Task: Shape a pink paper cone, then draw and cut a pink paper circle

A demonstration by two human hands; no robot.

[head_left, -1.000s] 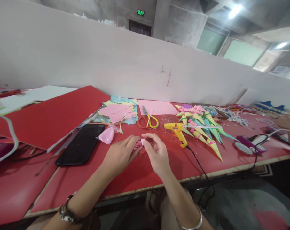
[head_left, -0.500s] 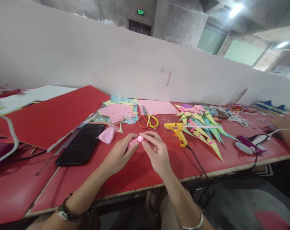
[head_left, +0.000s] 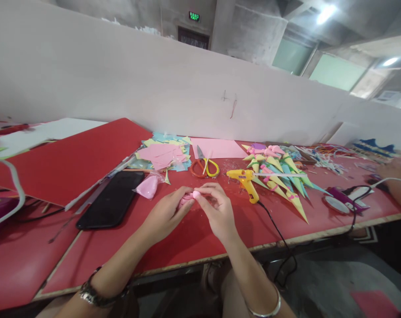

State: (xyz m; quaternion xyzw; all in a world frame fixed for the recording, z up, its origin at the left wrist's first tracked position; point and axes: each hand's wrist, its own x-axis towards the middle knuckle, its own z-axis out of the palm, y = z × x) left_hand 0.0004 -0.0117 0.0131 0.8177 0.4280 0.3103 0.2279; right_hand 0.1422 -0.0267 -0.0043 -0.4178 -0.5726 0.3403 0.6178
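My left hand (head_left: 169,208) is closed around a ridged pink piece of modelling clay (head_left: 186,198), most of it hidden by the fingers. A small smooth pink clay ball (head_left: 196,194) sits at its right end, pinched between the thumb and fingertips of my right hand (head_left: 217,207). Both hands meet low over the red table. Beyond the left hand lies a plastic bag of pink clay (head_left: 149,186). To the right of my hands rests a yellow hot glue gun (head_left: 246,182) with its black cord. Scissors (head_left: 205,168) with red and yellow handles lie behind my hands.
A black phone (head_left: 112,199) lies left on the red table (head_left: 173,251). Behind are coloured paper scraps (head_left: 163,154) and a pink sheet (head_left: 218,148). Paper cones (head_left: 283,170) with clay pieces are heaped right. Another person's arm (head_left: 397,181) reaches in at far right.
The pink ball has shifted slightly right and looks less round, squeezed between my right thumb and fingers. My right fingers have bent a little more. The left hand has barely moved.
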